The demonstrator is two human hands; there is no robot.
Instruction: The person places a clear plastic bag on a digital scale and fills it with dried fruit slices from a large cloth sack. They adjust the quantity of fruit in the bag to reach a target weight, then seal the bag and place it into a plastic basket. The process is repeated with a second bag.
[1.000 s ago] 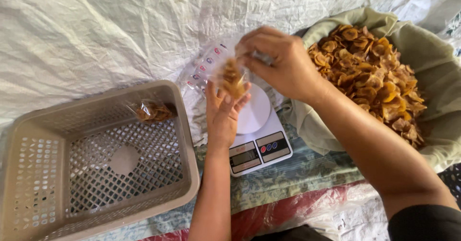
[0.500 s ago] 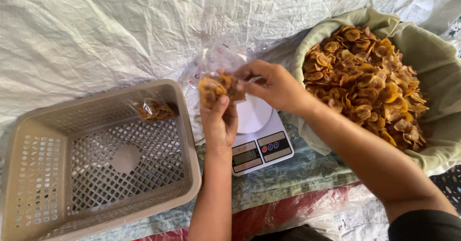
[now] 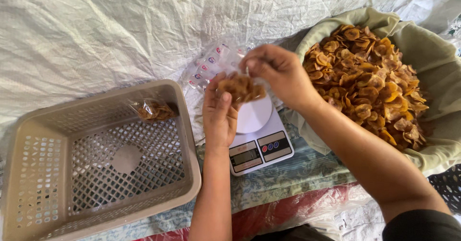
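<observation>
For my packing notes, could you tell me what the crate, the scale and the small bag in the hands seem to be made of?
Crate: beige moulded plastic, probably, judging by its matte lattice walls and floor.
Scale: white, smooth, slightly glossy casing, likely plastic, with a round white platform.
Small bag, held between left hand and right hand: thin clear plastic film; the chips show through.

Both hands [image 3: 249, 92] hold chip bag [image 3: 241, 87] above scale [image 3: 259, 142].

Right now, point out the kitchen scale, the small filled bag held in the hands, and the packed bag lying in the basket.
kitchen scale [image 3: 261, 147], head view, on its front panel.
small filled bag [image 3: 242, 87], head view, on the chips inside it.
packed bag [image 3: 154, 110], head view, on its middle, in the basket's far corner.
</observation>
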